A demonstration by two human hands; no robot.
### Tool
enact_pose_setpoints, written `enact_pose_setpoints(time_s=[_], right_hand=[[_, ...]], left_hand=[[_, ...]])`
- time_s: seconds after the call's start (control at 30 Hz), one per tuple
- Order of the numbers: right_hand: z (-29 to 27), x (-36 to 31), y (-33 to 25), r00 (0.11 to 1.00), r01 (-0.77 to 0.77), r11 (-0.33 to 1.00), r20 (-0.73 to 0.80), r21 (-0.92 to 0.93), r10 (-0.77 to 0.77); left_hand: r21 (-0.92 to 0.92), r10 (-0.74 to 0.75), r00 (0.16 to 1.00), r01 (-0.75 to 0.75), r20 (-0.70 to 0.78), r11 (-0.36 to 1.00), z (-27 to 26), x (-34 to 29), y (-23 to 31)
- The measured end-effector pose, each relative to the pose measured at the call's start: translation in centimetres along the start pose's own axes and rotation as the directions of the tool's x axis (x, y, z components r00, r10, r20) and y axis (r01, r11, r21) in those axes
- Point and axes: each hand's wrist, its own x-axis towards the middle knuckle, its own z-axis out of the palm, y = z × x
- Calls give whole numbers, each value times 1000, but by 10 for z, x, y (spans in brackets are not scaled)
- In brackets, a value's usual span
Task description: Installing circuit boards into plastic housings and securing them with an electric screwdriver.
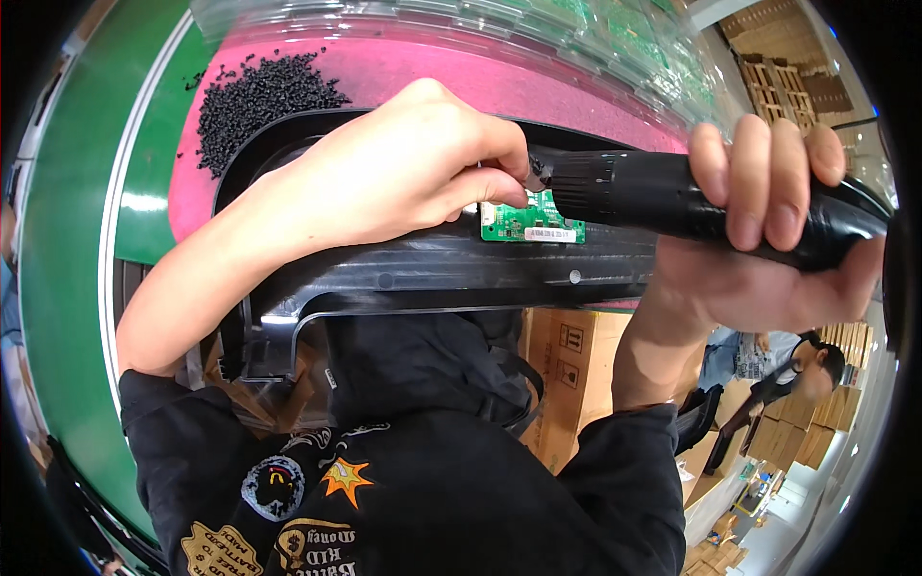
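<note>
My right hand (768,230) grips a black electric screwdriver (653,197) that lies almost level, its tip pointing left. My left hand (403,168) pinches at the driver's tip, where a small screw or bit sits between thumb and forefinger (534,178). Just below the tip lies a small green circuit board (530,223) mounted in a large black plastic housing (432,274). The housing rests on a pink mat (403,72). Whatever lies under my left hand is hidden.
A heap of small black screws or pellets (254,101) lies on the pink mat at the upper left. Clear trays of green boards (576,38) stand behind. A green belt (77,240) runs at left. Cardboard boxes (567,374) sit below, and another person (797,370) is at right.
</note>
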Motion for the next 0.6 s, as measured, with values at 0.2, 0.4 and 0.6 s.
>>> enact_pose_setpoints(time_s=[0.2,0.4,0.6], right_hand=[[-6,-9,-5,995,72,996,68,-45,-69],[3,-14,-1,993,51,996,107,-73,-43],[1,-24,13,995,-96,984,19,-150,100]], left_hand=[[-357,-282,954,299,101,885,-5,2,10],[-138,-1,1000,4,19,990,-3,3,-1],[284,7,990,34,-143,958,-3,2,-2]])
